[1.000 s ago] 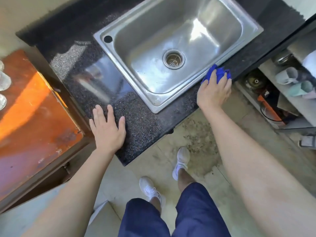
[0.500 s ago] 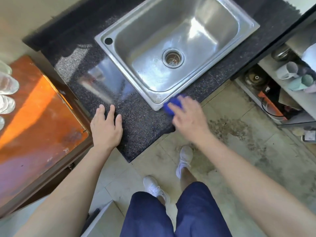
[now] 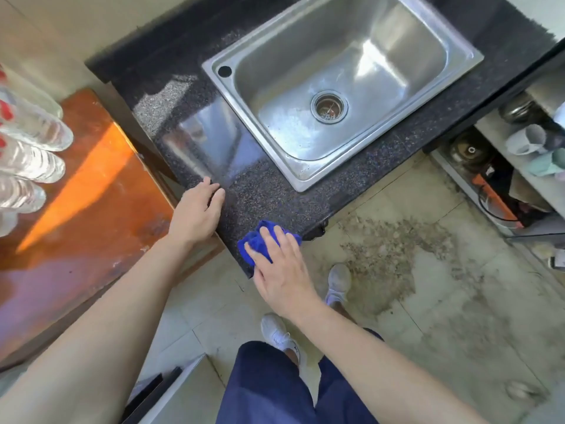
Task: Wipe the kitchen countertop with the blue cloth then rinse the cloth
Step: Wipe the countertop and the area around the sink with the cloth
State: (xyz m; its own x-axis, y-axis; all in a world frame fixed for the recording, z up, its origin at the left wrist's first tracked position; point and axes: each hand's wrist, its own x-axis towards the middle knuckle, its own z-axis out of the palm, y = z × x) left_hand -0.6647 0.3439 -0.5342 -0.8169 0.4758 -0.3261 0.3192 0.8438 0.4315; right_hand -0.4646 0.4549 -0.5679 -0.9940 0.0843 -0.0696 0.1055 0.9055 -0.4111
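The blue cloth (image 3: 253, 244) lies bunched on the near corner of the dark speckled tabletop (image 3: 269, 197), at about 7 o'clock from the sink (image 3: 382, 87), right at the front edge.

The right hand (image 3: 284, 270) is laid over it from the 5 o'clock side, with the forearm reaching in from low on the right and the wrist nearly level. Its grip is apart. The fingers are straight and a little spread, lying flat across the top of the cloth and pressing it down on the stone. They are not curled round it. Blue folds show between the fingers and stick out past them on the 10 o'clock side.

The left hand (image 3: 195, 212) rests at about 10 o'clock from the cloth, near it but not touching it. The arm comes up from the lower left corner. The palm sits on the left edge of the tabletop, fingers close together and pointing toward 1 o'clock. That grip is apart too, with nothing in it.

The steel sink is set in the tabletop at an angle, and its round drain (image 3: 329, 107) sits off-centre in the basin.

Off at 9 o'clock, clear bottles (image 3: 33, 139) lie on an orange wooden surface (image 3: 91, 191). At 3 o'clock, pale cups (image 3: 524, 139) lie on a low shelf. The person's white shoes (image 3: 337, 283) stand on a stained tile floor (image 3: 443, 316).
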